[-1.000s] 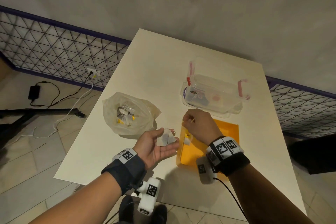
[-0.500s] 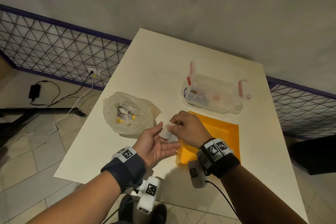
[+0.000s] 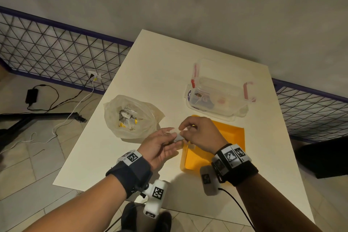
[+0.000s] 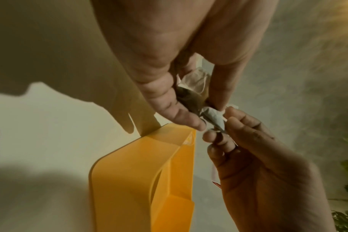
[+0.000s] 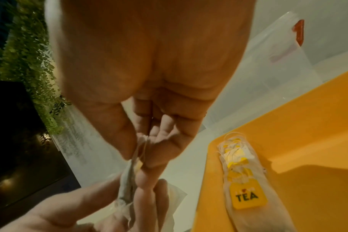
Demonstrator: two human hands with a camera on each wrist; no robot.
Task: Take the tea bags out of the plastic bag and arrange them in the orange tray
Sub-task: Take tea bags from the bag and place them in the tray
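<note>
A tea bag [image 3: 178,137] hangs in the air between my two hands, just above the table [image 3: 150,66] and just beside the near left corner of the orange tray [image 3: 233,133]. My right hand [image 3: 202,133] pinches its top end, thumb and fingers [image 5: 129,141] curled onto the paper and string. My left hand [image 3: 160,146] lies palm up beneath it, and its thumb and fingers [image 4: 181,113] close lightly on the bag's other end. So both hands have a hold on the same tea bag.

The bag's long axis runs roughly from my left palm up toward my right fingers, which in the head view is about left to right, parallel to the table's near edge. Its string end points toward the right hand. The right hand is nearer the tray. I judge the coming move goes rightward and down into the tray, and the left hand must let go first.

One tea bag with a yellow tag [image 5: 247,196] reading TEA already lies in the tray along its left wall, its long axis running from the near edge toward the far edge. To match it, I judge the bag I hold needs about a quarter turn.

The plastic bag [image 3: 131,117], with more tea bags inside, sits to the left of my hands, toward the table's left edge. A clear plastic box [image 3: 220,92] with red clips sits just beyond the tray's far side.
</note>
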